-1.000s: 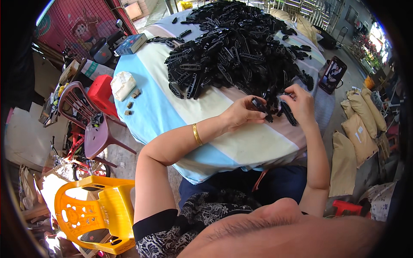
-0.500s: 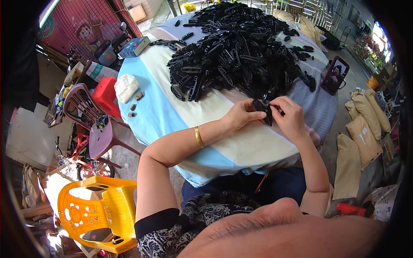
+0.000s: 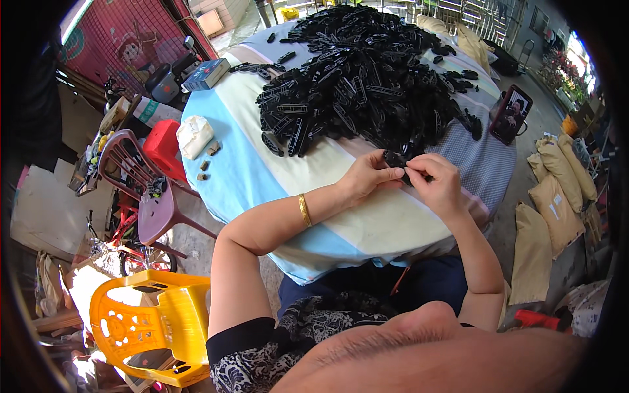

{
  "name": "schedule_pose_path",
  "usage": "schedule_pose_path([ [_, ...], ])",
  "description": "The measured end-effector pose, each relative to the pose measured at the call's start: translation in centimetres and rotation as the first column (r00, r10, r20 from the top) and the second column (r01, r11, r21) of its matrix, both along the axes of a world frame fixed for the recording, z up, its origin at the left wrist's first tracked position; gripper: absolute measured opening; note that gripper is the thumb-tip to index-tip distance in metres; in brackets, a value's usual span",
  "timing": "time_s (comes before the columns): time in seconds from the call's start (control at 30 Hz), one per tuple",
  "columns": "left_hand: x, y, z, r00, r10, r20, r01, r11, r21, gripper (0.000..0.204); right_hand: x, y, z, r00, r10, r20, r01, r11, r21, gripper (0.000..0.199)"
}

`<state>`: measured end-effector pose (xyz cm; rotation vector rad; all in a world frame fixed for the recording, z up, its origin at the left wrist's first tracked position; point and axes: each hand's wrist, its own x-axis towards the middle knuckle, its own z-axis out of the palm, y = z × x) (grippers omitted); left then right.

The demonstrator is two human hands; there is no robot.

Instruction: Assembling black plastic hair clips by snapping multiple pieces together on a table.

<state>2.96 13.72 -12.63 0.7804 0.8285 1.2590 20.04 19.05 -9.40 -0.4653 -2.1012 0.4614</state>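
Note:
My left hand (image 3: 368,177) is closed on a small black plastic piece (image 3: 394,159), pinched between thumb and fingers at the near edge of a big heap. My right hand (image 3: 438,183) meets it from the right, its thumb and fingertips pinched at the same piece. Whether the right fingertips hold a second small part is hidden. Just beyond both hands lies the heap of black plastic pieces (image 3: 347,85), many of them long, slotted and round-ended.
A striped cloth covers the round table (image 3: 262,190). On its left stand a white bag (image 3: 194,136), small brown blocks (image 3: 204,166) and a blue box (image 3: 207,74). A phone (image 3: 511,114) leans at right. Yellow chair (image 3: 183,321) and purple chair (image 3: 156,213) stand left; sacks (image 3: 555,213) lie right.
The black piece has tipped up between my hands, and its lower end no longer points toward me. My right fingers have shifted slightly left and down, closer to my left thumb.

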Motion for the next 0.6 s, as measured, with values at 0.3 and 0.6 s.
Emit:
schedule_pose_path([
  [0.3, -0.4, 0.3, 0.1, 0.989, 0.035, 0.146, -0.035, 0.999, -0.006, 0.026, 0.3, -0.1, 0.3, 0.996, -0.011, -0.085, 0.001, 0.993, -0.120, 0.009],
  [0.6, -1.2, 0.1, 0.9, 0.975, -0.213, -0.064, 0.201, 0.967, -0.156, 0.031, 1.0, 0.2, 1.1, 0.988, 0.089, 0.124, -0.133, 0.899, 0.416, 0.020],
])
